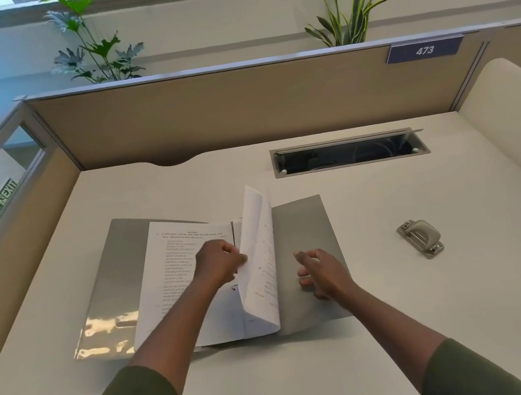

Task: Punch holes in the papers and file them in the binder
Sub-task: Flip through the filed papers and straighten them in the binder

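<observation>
Bare desk (pixel 388 279) between binder (pixel 302 224) and hole punch (pixel 420 238).

A pale desk (pixel 363 335) with tan partition walls carries an open grey binder (pixel 302 224) lying flat near its centre. A metal hole punch (pixel 421 238) sits at three o'clock from the binder, well apart. A recessed cable slot (pixel 348 152) opens at one o'clock.
</observation>
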